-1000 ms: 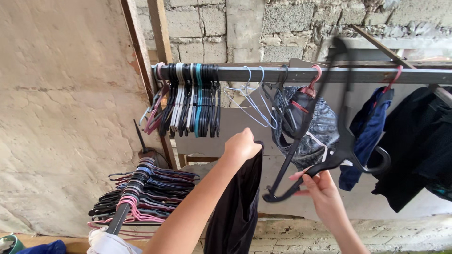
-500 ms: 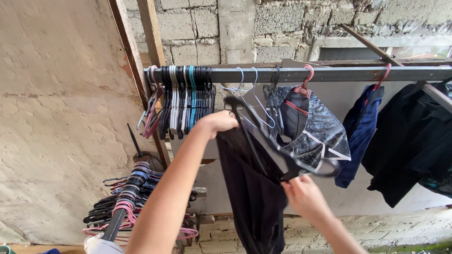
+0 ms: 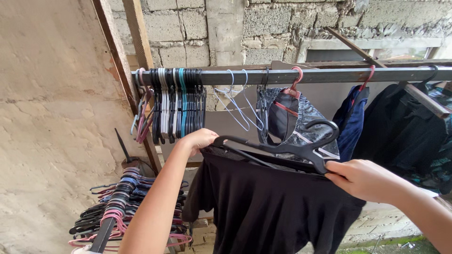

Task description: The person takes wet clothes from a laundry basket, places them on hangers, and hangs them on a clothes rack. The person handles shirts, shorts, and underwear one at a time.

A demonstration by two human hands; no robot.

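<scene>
Black garment being fitted on a hanger, under the rail.

My left hand (image 3: pixel 201 139) grips the black garment (image 3: pixel 268 202) by its top edge, fingers curled shut, to keep it spread; my right hand (image 3: pixel 362 179) pinches the black hanger (image 3: pixel 282 148) at its end, to steer it in.

black garment (image 3: pixel 273 207), black hanger (image 3: pixel 282 148), blue garment (image 3: pixel 352 123), grey rail (image 3: pixel 329 75)

rail (image 3: pixel 329 75) crowded, gap at blue hangers (image 3: pixel 238 106)

One camera is sitting on the person's head. It is looking forward and a little up at the metal clothes rail (image 3: pixel 301 75) and the block wall (image 3: pixel 282 23) behind it. It is staying very close, with both arms reaching in from the bottom.
</scene>
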